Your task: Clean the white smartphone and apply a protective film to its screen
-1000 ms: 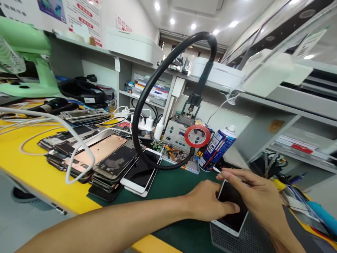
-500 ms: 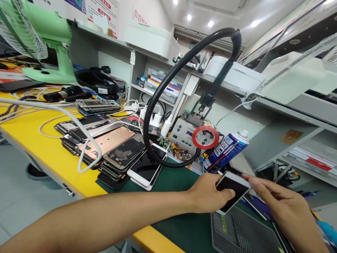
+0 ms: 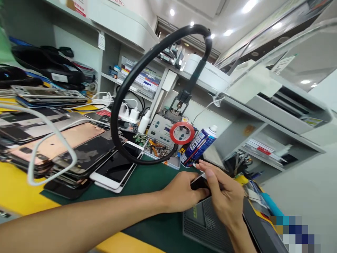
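A white-framed smartphone [image 3: 199, 182] with a dark screen is gripped in my left hand [image 3: 181, 191], its thumb lying across the glass. My right hand [image 3: 228, 196] is closed at the phone's upper right edge, thumb on the near side and fingers behind it. The right hand covers much of the phone. A small pale tip shows by the right fingertips; I cannot make out what it belongs to. Below the hands, a dark perforated tray [image 3: 210, 225] rests on the green mat [image 3: 152, 218]. Behind them a blue spray can [image 3: 199, 146] leans to the right.
Two white phones [image 3: 116, 172] lie stacked on the mat, left of my hands. Beyond them are piles of phone parts [image 3: 81, 151] and a looping white cable [image 3: 56, 131]. A thick black flexible arm [image 3: 126, 84] arches before a grey control box [image 3: 160, 128] and red ring [image 3: 182, 133].
The view has turned right, so the bench items sit further left. My right hand has moved in over the phone, which now shows less of its screen.
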Tool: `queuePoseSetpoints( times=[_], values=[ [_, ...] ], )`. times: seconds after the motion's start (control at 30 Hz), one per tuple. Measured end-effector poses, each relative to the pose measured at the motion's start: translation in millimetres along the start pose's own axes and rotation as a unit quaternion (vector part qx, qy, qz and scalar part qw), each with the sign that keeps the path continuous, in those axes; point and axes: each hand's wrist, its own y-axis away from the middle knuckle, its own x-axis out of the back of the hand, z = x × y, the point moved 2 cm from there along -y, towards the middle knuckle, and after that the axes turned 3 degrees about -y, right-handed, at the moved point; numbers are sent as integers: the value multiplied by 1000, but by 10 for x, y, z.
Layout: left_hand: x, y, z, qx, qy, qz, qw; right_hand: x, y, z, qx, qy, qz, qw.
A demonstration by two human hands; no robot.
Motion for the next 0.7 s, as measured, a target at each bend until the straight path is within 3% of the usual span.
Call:
queuePoseSetpoints(
  times=[0.27,0.4,0.57,0.7],
  values=[
    [14,-51,-66,73,88,37,993,153,-11,120,2,-5,-4,1000],
    [56,-63,-25,100,85,74,989,235,-24,241,-61,-3,-6,998],
    [93,-53,28,132,107,91,981,367,-73,402,-196,14,-68,978],
    [137,-53,13,145,81,115,979,446,-66,584,-261,2,-112,959]
  ],
)
